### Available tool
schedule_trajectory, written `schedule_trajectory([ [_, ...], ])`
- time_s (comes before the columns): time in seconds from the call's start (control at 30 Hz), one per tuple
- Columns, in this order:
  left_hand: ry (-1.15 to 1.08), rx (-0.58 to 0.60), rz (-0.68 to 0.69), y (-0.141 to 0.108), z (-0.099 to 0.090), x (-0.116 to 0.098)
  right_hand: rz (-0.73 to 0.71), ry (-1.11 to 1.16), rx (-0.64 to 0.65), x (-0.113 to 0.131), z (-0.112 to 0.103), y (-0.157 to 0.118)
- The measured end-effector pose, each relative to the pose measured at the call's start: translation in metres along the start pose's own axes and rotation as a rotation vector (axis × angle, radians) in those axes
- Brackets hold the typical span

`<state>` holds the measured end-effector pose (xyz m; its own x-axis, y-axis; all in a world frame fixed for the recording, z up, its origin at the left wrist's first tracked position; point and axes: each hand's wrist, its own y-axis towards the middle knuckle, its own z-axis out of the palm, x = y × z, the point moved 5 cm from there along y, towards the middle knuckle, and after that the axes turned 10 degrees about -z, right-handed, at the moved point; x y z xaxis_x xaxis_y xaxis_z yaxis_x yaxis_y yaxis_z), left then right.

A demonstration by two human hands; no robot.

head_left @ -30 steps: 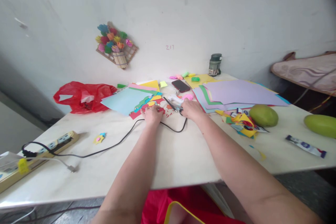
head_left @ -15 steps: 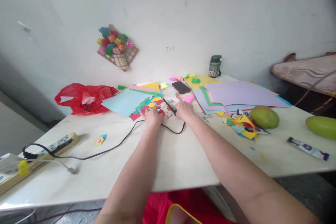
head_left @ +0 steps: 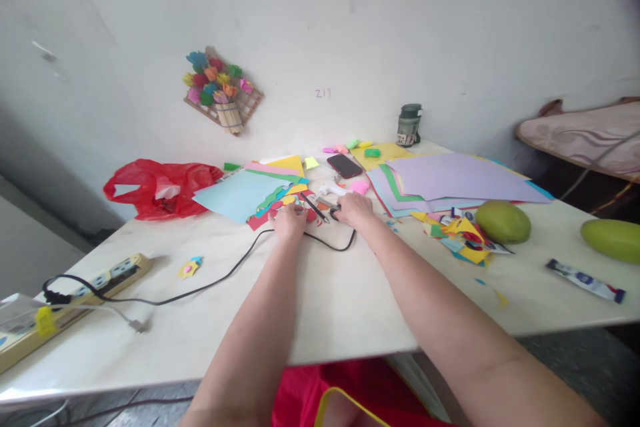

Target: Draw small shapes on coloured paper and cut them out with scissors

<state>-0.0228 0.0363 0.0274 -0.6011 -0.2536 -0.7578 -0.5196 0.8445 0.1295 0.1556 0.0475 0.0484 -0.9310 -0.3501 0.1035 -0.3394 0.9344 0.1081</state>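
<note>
My left hand (head_left: 289, 223) is on the near side of the paper pile, its fingers bent and closed at a piece of red paper (head_left: 311, 215). A black pen (head_left: 316, 208) lies slantwise between my hands. In my right hand (head_left: 356, 209) are scissors (head_left: 335, 213) with dark handles, the blades pointing left; my fingers partly cover them. Just behind sits a white glue gun (head_left: 333, 189), with a pink lump (head_left: 359, 186) beside it. Coloured cut-outs (head_left: 273, 202) and a light blue sheet (head_left: 240, 195) spread beyond my left hand.
A black cord (head_left: 235, 269) runs from the power strip (head_left: 113, 277) past both hands. Around the table are a red plastic bag (head_left: 165, 190), a phone (head_left: 345, 166), stacked sheets (head_left: 450, 177), paper scraps (head_left: 465, 237), a green fruit (head_left: 503, 221), a tube (head_left: 585, 280) and a bottle (head_left: 409, 125).
The pen, earlier at my right fingertips, now lies on the table farther left. My right hand has moved slightly right and closed on the scissors. My left hand has shifted slightly.
</note>
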Motion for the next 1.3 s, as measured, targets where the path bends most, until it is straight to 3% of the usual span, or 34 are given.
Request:
schedule_trajectory([
  [0.17,-0.042,0.014,0.011,0.002,0.001,0.001,0.007,0.029,0.027,-0.010,-0.002,-0.001],
  [0.37,-0.077,0.017,0.015,0.003,0.002,0.001,-0.026,-0.003,0.041,-0.005,-0.005,-0.006],
  [0.53,0.157,0.028,0.053,-0.002,0.004,-0.004,-0.248,-0.018,-0.248,0.016,-0.002,-0.008],
  [0.63,0.253,0.025,0.060,-0.005,0.005,-0.007,-0.452,-0.006,-0.202,0.032,0.016,-0.005],
  [0.7,0.271,0.027,0.063,-0.006,0.005,-0.009,-0.486,-0.015,-0.174,0.035,0.025,-0.001],
  [1.13,0.198,0.017,0.082,-0.006,0.005,-0.009,-0.366,0.008,-0.216,0.021,0.031,0.005],
  [1.3,0.194,0.006,0.171,-0.004,0.011,-0.008,-0.360,0.037,-0.286,0.018,0.030,0.004],
])
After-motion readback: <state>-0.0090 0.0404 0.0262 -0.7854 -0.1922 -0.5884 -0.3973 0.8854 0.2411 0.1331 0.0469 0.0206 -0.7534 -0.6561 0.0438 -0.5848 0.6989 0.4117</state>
